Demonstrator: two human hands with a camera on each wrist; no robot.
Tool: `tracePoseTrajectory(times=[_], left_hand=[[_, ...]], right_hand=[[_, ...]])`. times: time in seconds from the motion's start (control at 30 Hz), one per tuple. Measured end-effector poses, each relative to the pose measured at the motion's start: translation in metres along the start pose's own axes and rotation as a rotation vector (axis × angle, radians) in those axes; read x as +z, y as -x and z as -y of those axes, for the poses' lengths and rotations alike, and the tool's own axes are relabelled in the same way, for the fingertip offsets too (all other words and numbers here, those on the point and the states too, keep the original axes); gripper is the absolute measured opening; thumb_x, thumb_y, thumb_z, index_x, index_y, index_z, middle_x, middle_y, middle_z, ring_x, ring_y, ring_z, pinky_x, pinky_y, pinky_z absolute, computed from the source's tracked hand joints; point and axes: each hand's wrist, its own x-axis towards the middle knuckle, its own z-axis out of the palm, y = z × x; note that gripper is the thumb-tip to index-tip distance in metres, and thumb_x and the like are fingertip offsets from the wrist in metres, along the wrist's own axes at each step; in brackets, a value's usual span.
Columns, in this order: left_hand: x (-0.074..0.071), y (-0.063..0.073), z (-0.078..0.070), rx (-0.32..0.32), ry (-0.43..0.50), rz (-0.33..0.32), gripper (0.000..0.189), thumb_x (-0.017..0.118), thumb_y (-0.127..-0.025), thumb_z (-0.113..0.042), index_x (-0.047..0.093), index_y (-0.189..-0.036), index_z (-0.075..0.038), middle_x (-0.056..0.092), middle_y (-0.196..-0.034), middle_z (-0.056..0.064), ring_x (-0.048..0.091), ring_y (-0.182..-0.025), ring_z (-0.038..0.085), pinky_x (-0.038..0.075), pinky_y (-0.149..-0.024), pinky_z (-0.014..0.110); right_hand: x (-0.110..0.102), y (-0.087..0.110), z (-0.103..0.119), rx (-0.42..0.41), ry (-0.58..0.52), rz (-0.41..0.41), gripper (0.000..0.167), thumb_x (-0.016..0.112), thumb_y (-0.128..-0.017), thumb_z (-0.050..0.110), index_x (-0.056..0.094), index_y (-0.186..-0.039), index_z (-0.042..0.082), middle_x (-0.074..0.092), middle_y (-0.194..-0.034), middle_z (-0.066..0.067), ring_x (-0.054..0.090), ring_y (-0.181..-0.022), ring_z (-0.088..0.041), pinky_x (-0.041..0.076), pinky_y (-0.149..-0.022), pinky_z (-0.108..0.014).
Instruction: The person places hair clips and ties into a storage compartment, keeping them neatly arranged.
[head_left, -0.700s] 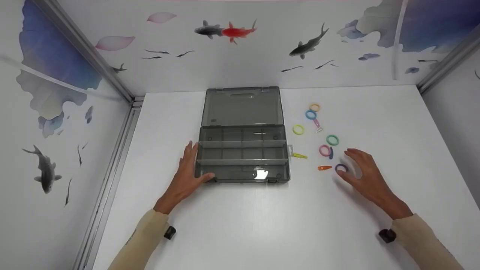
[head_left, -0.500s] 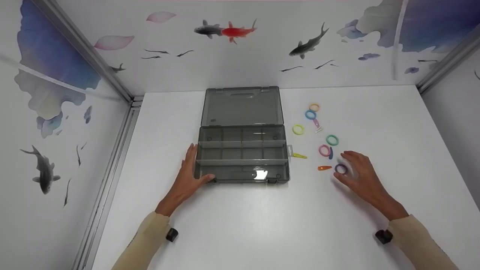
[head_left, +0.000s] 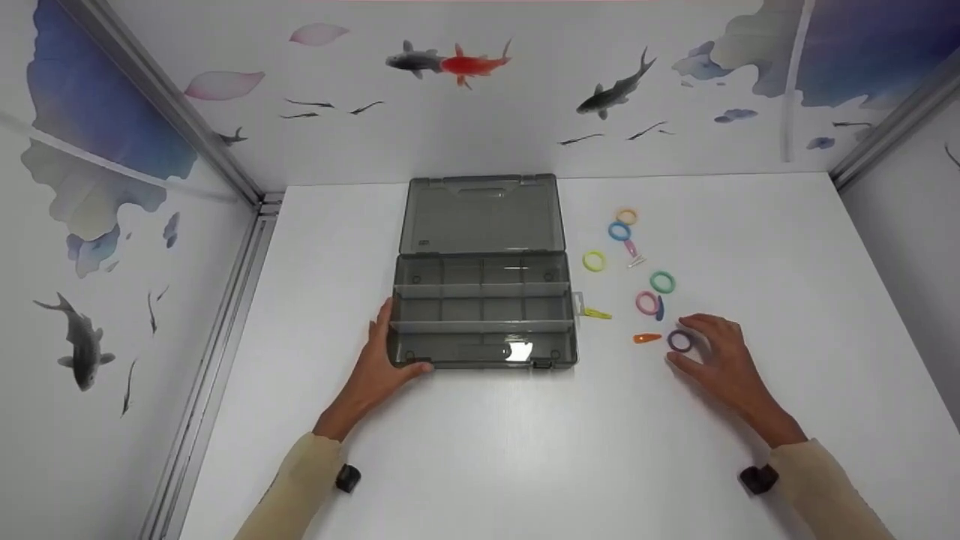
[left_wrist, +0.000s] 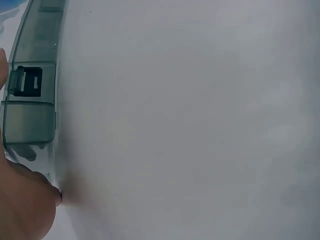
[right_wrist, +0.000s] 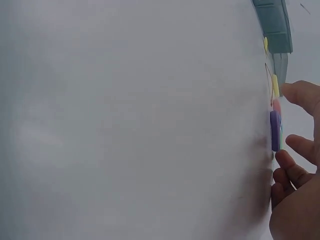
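Two bare hands come first: the right hand (head_left: 724, 364) is spread, thumb and fingertips either side of a purple ring (right_wrist: 275, 131) lying on the table (head_left: 487, 450); whether they touch it cannot be told. The left hand (head_left: 375, 379) rests straight fingers along the open gray box (head_left: 442, 347), thumb at its front corner. Pinching the ring low, clear of the orange clip (head_left: 647, 338) just beside it, should work best. Farther lie a green ring (head_left: 664, 292) and a yellow ring (head_left: 586, 262).

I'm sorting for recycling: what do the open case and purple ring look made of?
The open case: probably rigid plastic, smooth and glossy; see-through grey with a bright reflection.
The purple ring: perhaps fabric or soft plastic, matt; no bright shine shows.
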Motion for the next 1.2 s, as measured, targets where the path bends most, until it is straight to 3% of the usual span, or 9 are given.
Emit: tracePoseTrajectory(times=[0.2, 0.5, 0.83, 1.2], left_hand=[[0.001, 0.0, 0.005, -0.032, 0.026, -0.008, 0.136, 0.097, -0.086, -0.042, 0.001, -0.179, -0.016, 0.005, -0.184, 0.019, 0.005, -0.168, 0.049, 0.016, -0.13, 0.071], [0.006, 0.003, 0.009, -0.095, 0.049, -0.007, 0.134, 0.095, -0.087, -0.05, 0.002, -0.179, -0.02, 0.001, -0.184, 0.023, -0.003, -0.168, 0.049, 0.015, -0.128, 0.076], [0.007, 0.004, 0.008, -0.088, 0.034, -0.036, 0.133, 0.096, -0.086, -0.051, 0.006, -0.18, -0.025, 0.006, -0.184, 0.021, 0.0, -0.169, 0.047, 0.017, -0.127, 0.077], [0.011, 0.004, 0.007, -0.098, 0.013, -0.056, 0.13, 0.096, -0.085, -0.053, 0.009, -0.18, -0.029, 0.006, -0.183, 0.024, 0.002, -0.168, 0.051, 0.02, -0.124, 0.081]], right_hand=[[0.0, 0.001, -0.006, 0.02, 0.004, 0.018, 0.057, 0.093, -0.086, 0.001, 0.071, -0.139, 0.001, 0.061, -0.14, -0.022, 0.044, -0.128, -0.029, 0.027, -0.102, -0.01], [0.001, 0.003, -0.007, -0.005, 0.027, -0.011, 0.056, 0.095, -0.083, -0.001, 0.074, -0.135, 0.0, 0.061, -0.134, -0.021, 0.042, -0.126, -0.029, 0.028, -0.099, -0.013], [0.001, 0.001, -0.007, 0.01, 0.043, -0.062, 0.038, 0.094, -0.083, -0.003, 0.079, -0.117, -0.001, 0.062, -0.12, -0.02, 0.044, -0.12, -0.029, 0.034, -0.094, -0.042], [-0.001, -0.014, -0.006, 0.078, 0.044, -0.035, 0.026, 0.085, -0.094, 0.005, 0.077, -0.118, -0.001, 0.064, -0.119, -0.018, 0.047, -0.119, -0.031, 0.038, -0.095, -0.051]])
